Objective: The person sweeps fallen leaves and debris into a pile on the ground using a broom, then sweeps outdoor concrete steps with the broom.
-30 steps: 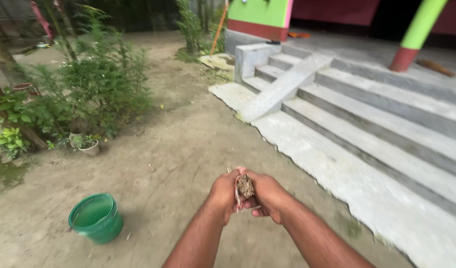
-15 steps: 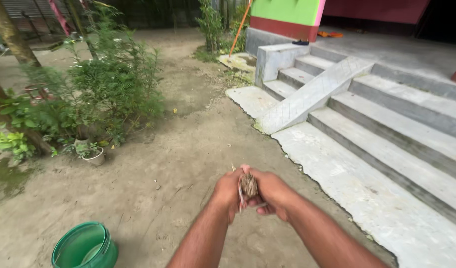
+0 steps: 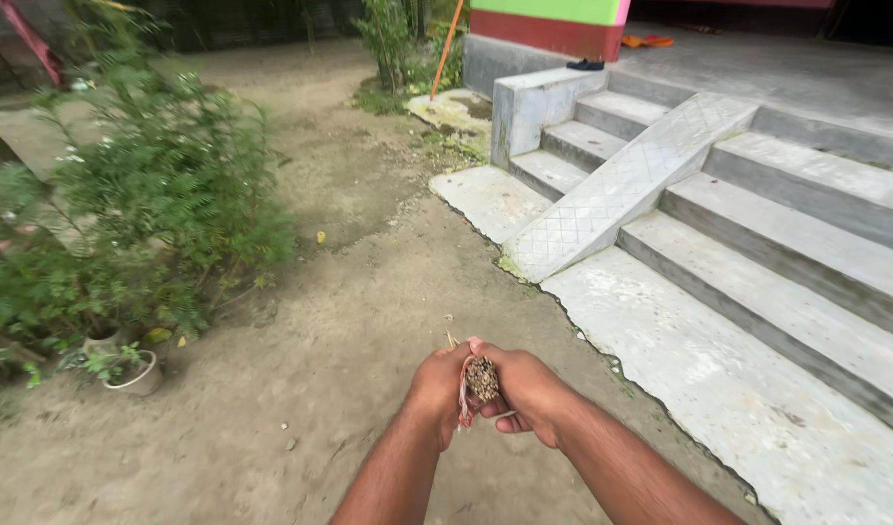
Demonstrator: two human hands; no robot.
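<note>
I clamp my left hand and right hand around the stick bundle, palms tight so its red tie cannot slip.

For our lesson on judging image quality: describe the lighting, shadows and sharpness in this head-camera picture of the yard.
Head view: soft, even daylight, no hard shadows or glare; the bundle of sticks in the left hand and right hand is fairly sharp, the bushy plant at the left edge is slightly smeared, and the concrete steps look stretched toward the right edge, a wide-lens effect.
</note>
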